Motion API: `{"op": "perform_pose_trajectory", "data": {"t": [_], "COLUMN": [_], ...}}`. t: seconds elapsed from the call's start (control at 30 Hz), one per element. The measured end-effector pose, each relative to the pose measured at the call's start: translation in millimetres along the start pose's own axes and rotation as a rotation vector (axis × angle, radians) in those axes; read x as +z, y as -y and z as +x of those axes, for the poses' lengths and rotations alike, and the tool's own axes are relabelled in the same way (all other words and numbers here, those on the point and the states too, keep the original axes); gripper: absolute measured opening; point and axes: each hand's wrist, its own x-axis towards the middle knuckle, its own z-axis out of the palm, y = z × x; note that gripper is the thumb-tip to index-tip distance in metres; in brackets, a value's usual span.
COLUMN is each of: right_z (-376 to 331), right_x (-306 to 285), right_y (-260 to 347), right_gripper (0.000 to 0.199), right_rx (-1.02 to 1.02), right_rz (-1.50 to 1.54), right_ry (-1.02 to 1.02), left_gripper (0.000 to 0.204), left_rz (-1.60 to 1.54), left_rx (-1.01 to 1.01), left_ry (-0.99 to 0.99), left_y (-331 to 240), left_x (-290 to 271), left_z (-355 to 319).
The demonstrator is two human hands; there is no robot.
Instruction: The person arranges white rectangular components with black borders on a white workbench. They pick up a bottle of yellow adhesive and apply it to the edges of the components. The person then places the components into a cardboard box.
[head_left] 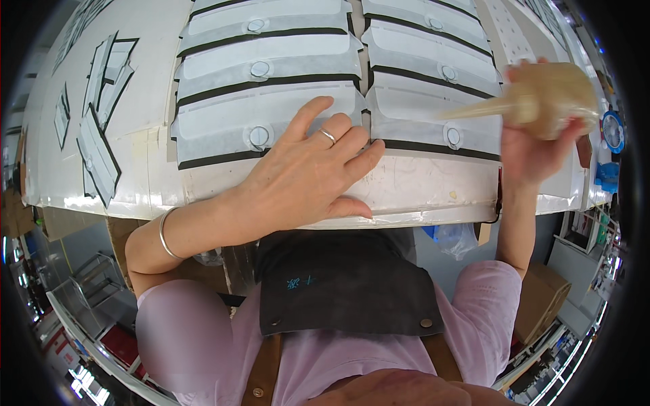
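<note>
Now, bottle [552,98] in right hand [535,152]

Stacked strips [264,101] on table [420,186], loose pieces [98,145] left

White table [420,186], rows of flaps [271,128]

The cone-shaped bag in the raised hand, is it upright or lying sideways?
Sideways: the translucent cone-shaped bag in the right hand points its tip left, over the white pieces.
</note>
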Motion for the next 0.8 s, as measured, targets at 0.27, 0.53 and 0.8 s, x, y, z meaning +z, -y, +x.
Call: {"op": "perform_pose_trajectory", "data": {"t": [0.27,0.53,0.8], "right_z": [60,75,82], "right_x": [-13,-3,-22], "right_y": [51,-41,-61], "right_gripper": [0.05,0.052,0.051], "right_rx": [-0.073,0.064,0.115], "right_rz": [0.056,-0.696,-0.617], "right_ry": [0.182,0.206,0.103], "left_gripper": [0.071,0.061,0.062], "left_rz": [0.044,0.103,0.058], "left_rx": [-0.002,-0.055,-0.05], "left_ry": [-0.051,-0.142,-0.122], "left_y": [11,44,67], "left_x": [-23,-22,-3], "left_z": [16,51,71]}}
